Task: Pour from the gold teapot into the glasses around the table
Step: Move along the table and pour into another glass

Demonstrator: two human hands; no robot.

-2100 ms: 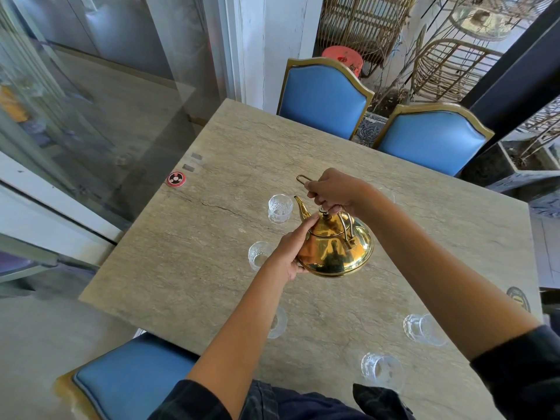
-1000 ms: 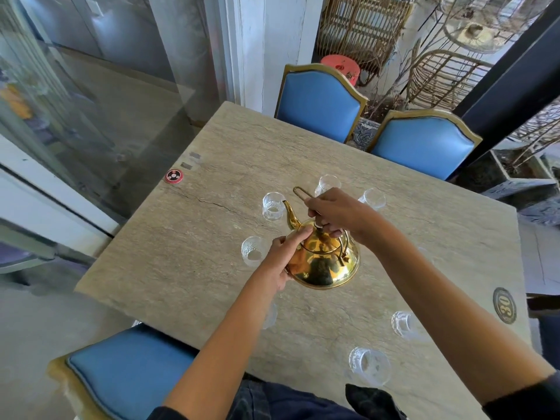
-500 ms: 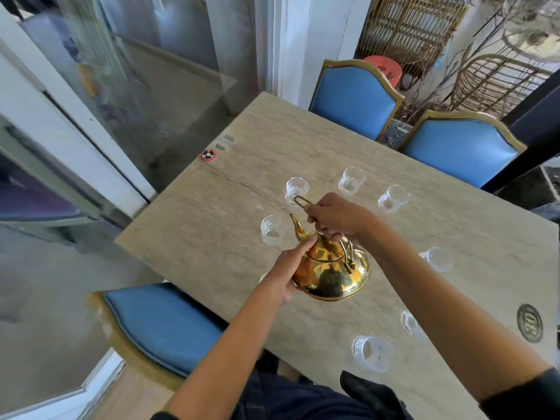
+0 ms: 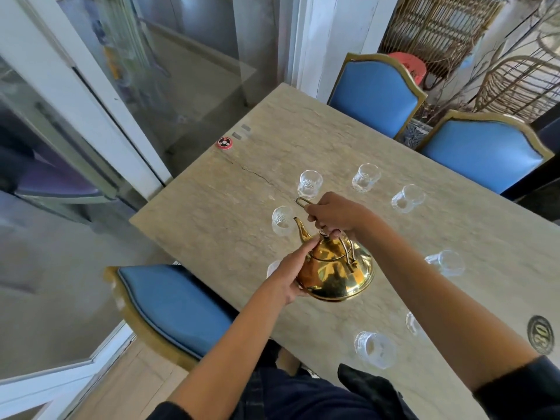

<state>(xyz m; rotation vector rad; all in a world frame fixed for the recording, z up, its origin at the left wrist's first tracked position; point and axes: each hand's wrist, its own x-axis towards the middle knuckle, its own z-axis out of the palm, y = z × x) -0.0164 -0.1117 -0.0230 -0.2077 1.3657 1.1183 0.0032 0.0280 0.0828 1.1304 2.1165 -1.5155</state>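
Observation:
A shiny gold teapot (image 4: 336, 274) hangs above the stone table (image 4: 212, 213), tilted with its spout toward a clear glass (image 4: 281, 221) at the left. My right hand (image 4: 333, 215) grips its wire handle from above. My left hand (image 4: 292, 275) rests against the pot's left side, with the index finger pressing the lid. Several clear glasses ring the pot: one (image 4: 309, 183) behind the handle, two further back (image 4: 365, 177) (image 4: 406, 198), one at the right (image 4: 447, 262), one near me (image 4: 375, 349). Another glass is mostly hidden behind my left hand.
Two blue chairs (image 4: 375, 95) (image 4: 481, 153) stand at the table's far side, and a third (image 4: 175, 304) at the near left. A small red round button (image 4: 223, 143) sits near the table's left edge. A round "30" marker (image 4: 542, 334) lies at the right. Glass doors stand at the left.
The view has swung left and pulled back, bringing more glasses into sight. The teapot's spout has shifted from the farther glass to the left one. Both hands keep their hold.

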